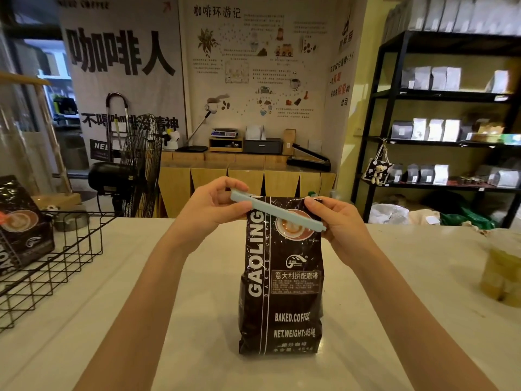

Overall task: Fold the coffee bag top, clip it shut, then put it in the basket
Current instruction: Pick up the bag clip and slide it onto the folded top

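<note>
A dark brown coffee bag stands upright on the white table, its top edge level with my hands. A long pale blue-green clip lies slanted across the bag's upper front, high at the left and low at the right. My left hand pinches the clip's left end. My right hand grips the clip's right end together with the bag's top right corner. Whether the clip is closed on the bag cannot be told. A black wire basket sits at the left of the table.
Another dark coffee bag leans inside the basket. A clear cup with a yellowish drink stands at the table's right edge. Beyond the table are a floor fan, a wooden counter and a black shelf with bags.
</note>
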Action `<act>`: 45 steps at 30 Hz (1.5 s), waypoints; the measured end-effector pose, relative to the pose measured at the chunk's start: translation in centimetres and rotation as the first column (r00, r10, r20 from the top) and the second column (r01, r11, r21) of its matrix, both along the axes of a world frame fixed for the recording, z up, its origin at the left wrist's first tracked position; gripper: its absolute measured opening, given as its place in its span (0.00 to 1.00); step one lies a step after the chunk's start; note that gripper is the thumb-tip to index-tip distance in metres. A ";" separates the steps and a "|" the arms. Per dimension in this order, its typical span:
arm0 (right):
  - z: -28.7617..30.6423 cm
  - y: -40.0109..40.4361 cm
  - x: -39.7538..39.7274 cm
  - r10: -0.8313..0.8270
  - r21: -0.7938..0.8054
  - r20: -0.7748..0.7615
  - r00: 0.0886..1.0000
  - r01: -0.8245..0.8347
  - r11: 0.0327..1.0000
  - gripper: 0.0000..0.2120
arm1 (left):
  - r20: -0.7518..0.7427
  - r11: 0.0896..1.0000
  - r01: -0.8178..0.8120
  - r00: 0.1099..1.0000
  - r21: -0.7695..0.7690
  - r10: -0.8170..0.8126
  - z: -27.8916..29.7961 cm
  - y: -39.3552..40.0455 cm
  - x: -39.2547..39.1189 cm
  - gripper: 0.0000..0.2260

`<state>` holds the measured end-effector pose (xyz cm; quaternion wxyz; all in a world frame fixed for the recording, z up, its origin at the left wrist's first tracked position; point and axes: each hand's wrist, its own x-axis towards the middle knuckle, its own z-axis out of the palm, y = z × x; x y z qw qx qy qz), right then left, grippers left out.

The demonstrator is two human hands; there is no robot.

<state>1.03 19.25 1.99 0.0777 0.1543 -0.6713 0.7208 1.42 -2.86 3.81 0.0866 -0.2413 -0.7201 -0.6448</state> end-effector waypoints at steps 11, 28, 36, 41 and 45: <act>0.1 0.3 -0.4 0.022 -0.040 0.056 0.998 -0.020 0.999 0.06 | 0.118 0.988 -0.042 0.993 0.146 0.025 -0.7 0.2 -0.4 0.15; 0.3 0.4 -0.7 0.037 -0.121 0.131 0.991 -0.021 0.992 0.12 | 0.170 0.998 -0.019 0.985 0.064 0.008 -1.0 1.3 -0.5 0.11; 0.4 0.7 -0.4 0.121 0.017 0.086 0.989 -0.122 0.992 0.12 | 0.143 0.998 -0.058 0.988 0.009 0.056 -0.8 1.5 -0.1 0.12; 1.4 1.6 0.2 0.184 0.072 0.103 0.978 -0.191 0.979 0.16 | 0.110 0.998 -0.058 0.992 -0.032 0.061 -0.2 1.3 0.3 0.09; 2.0 2.7 0.0 0.146 0.236 0.140 0.979 -0.176 0.956 0.29 | 0.107 0.997 -0.064 0.992 -0.041 0.068 0.0 1.4 0.6 0.11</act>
